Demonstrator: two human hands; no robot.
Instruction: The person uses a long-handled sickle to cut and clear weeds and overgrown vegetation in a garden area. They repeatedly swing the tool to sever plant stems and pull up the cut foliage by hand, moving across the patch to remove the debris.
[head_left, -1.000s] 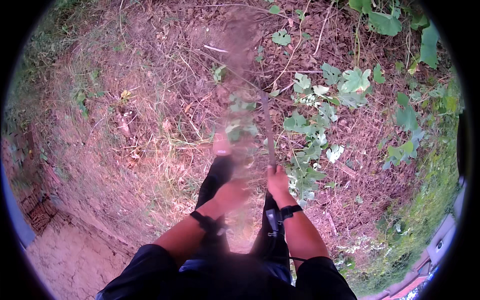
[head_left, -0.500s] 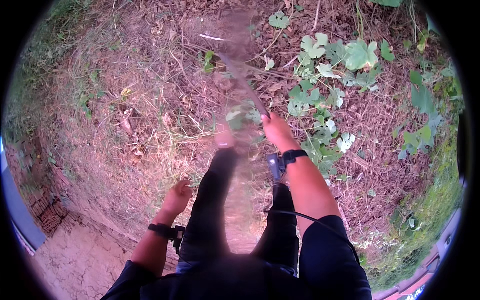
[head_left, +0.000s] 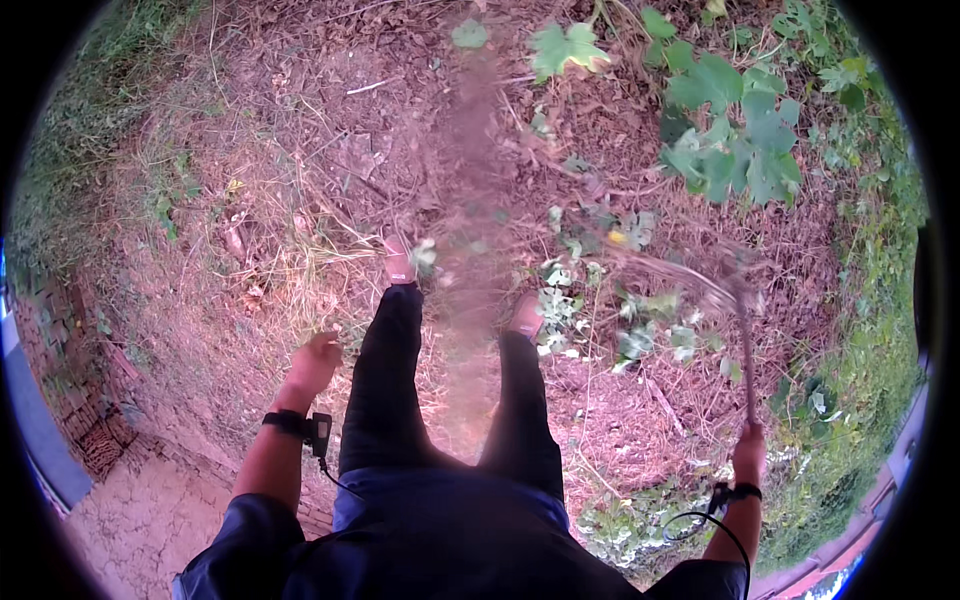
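My right hand (head_left: 748, 455) is out at the lower right, closed around the dark handle of a sickle (head_left: 746, 350). The handle rises from my fist, and a curved, motion-blurred blade (head_left: 680, 272) bends left from its top, over cut leaves and stems. Lobed green leaves (head_left: 560, 300) lie on the ground between that blade and my right shoe (head_left: 527, 315). My left hand (head_left: 316, 362) hangs beside my left leg with its fingers curled in, and nothing shows in it. Both wrists carry a black strap with a small device and cable.
A leafy plant (head_left: 735, 130) with broad lobed leaves stands at the upper right. Dry grass and straw (head_left: 335, 250) cover the ground around my left shoe (head_left: 398, 262). Stacked bricks (head_left: 105, 440) and a cracked earthen patch (head_left: 150, 505) lie at the lower left. Green growth (head_left: 880, 400) edges the right side.
My right hand has swung the sickle from the front middle out to the lower right. The broad-leaved plant now looks disturbed, with leaves shifted. My left hand has moved slightly left, and my feet stand farther apart.
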